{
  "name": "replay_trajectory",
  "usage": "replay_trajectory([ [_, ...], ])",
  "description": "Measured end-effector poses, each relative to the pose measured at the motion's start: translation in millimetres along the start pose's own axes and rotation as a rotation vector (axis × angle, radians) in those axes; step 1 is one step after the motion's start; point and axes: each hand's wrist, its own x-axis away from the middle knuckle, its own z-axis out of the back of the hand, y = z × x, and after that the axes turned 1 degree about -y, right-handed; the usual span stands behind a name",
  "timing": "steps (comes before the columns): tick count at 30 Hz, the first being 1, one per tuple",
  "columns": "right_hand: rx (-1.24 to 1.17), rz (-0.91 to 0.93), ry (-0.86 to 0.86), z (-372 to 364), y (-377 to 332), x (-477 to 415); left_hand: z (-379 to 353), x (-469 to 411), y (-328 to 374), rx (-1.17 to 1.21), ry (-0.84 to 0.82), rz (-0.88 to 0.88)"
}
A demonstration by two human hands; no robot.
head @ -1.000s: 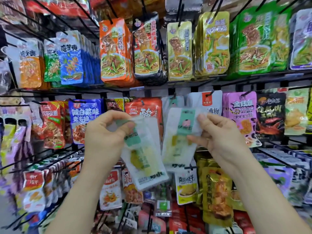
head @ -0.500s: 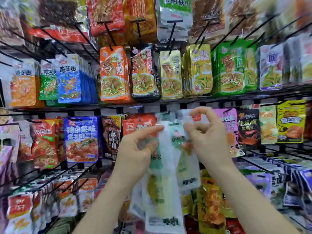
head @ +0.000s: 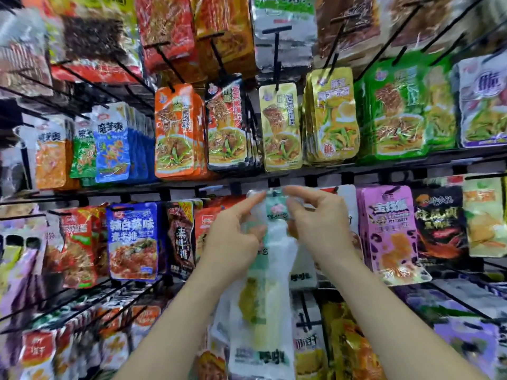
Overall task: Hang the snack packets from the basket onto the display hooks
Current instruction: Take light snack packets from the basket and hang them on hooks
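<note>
Both hands hold white snack packets with green labels and a yellow filling up at the middle row of the display. My left hand pinches the packets' upper left edge, index finger stretched toward the top. My right hand pinches the top right corner, just under the black rail. The packets hang down between my forearms. The hook they are held against is hidden behind the fingers and packets. The basket is out of view.
Rows of hooks carry hanging packets: orange, yellow and green above the rail, blue to the left and purple to the right of my hands. Long black hooks jut out overhead and at lower left.
Both hands have brought their separate packets together and raised them to the rail. The view has tilted upward, so the shelves appear lower.
</note>
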Motion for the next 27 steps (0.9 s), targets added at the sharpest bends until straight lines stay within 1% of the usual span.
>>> replay_trajectory([
  [2,0.099,0.037,0.001,0,4,-4,-1,-4,-1,-0.039,-0.023,0.005],
  [9,0.177,0.013,-0.035,-1,13,-10,-5,-9,-6,-0.102,-0.115,0.086],
  [17,0.251,-0.037,-0.232,13,11,-12,-14,-18,-6,-0.038,-0.124,0.153],
  [18,0.284,0.002,-0.207,17,11,-7,-14,-19,-7,-0.025,-0.124,0.161],
  [20,0.37,0.183,-0.078,24,2,5,-14,-21,-9,-0.005,-0.129,0.17],
  [21,0.363,0.262,-0.036,25,-2,9,-15,-22,-10,0.003,-0.129,0.17],
  [22,0.314,0.286,-0.051,25,-5,11,-15,-22,-11,0.014,-0.127,0.169],
  [23,0.239,0.241,-0.11,24,-7,10,-16,-22,-11,0.028,-0.122,0.171],
  [24,0.171,0.153,-0.184,21,-6,7,-17,-22,-12,0.046,-0.119,0.177],
  [27,0.135,-0.037,-0.311,14,5,-5,-19,-20,-15,0.095,-0.127,0.195],
])
